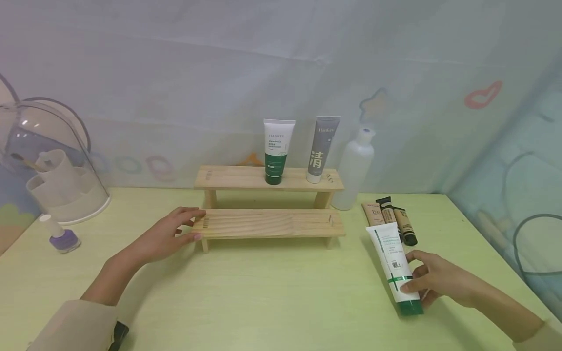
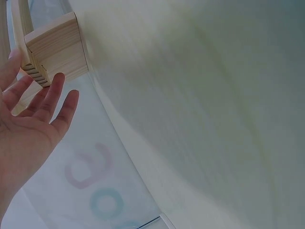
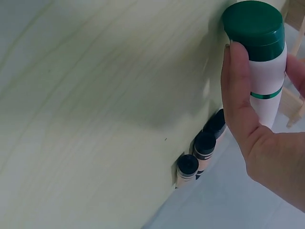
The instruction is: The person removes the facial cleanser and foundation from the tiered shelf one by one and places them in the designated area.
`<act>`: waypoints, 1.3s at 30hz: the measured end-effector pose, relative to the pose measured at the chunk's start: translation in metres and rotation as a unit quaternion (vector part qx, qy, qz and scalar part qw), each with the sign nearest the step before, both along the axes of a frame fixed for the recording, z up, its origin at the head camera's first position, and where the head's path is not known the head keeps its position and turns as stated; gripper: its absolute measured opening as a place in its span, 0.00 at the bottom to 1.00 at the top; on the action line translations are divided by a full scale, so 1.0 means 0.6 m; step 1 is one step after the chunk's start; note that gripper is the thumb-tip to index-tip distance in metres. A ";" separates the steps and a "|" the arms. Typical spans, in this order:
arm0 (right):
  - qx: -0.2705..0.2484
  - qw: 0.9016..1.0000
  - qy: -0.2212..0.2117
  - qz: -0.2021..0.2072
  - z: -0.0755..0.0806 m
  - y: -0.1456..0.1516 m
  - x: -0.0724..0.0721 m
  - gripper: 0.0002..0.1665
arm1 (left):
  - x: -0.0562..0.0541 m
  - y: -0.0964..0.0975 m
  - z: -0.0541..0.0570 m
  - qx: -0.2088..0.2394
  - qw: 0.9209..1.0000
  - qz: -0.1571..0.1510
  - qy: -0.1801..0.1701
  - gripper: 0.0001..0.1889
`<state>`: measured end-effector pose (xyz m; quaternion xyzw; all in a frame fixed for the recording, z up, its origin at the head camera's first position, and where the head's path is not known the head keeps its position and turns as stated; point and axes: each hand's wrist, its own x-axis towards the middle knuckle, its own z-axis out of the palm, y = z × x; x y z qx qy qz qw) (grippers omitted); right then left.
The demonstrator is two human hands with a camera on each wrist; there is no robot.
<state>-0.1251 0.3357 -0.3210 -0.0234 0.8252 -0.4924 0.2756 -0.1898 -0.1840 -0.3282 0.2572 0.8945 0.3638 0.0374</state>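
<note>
My right hand (image 1: pixel 432 278) grips a white squeeze tube (image 1: pixel 392 258) with a green cap, thumb on one side and fingers on the other. The green cap (image 3: pixel 255 24) points down toward me in the head view, and the tube slants over the table. My left hand (image 1: pixel 164 234) holds the left end of the lower board of a two-step wooden stand (image 1: pixel 268 224), thumb at its front corner. The last fingers (image 2: pixel 66 112) of that hand extend loosely off the wood. A white-and-green tube (image 1: pixel 278 151) and a grey tube (image 1: pixel 322 148) stand on the upper board.
Several small black-capped tubes (image 1: pixel 404 226) lie right of the stand. A white bottle (image 1: pixel 355 168) stands behind its right end. At left are a purple nail polish bottle (image 1: pixel 65 239) and a clear domed organizer (image 1: pixel 66 190). A curtain (image 1: pixel 197 97) hangs behind the table.
</note>
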 end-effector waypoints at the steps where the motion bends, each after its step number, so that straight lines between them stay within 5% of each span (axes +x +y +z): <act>1: -0.001 1.000 -0.003 0.002 -0.001 0.000 0.001 0.34 | 0.000 0.000 0.000 0.000 1.000 0.000 0.000 0.28; 21: -0.013 0.999 -0.035 0.027 -0.012 0.009 0.016 0.26 | 0.003 0.000 -0.001 -0.001 1.000 0.000 0.001 0.28; 39: -0.033 0.997 -0.059 0.022 -0.010 0.016 0.015 0.30 | 0.000 -0.001 -0.001 0.002 1.000 -0.004 -0.002 0.28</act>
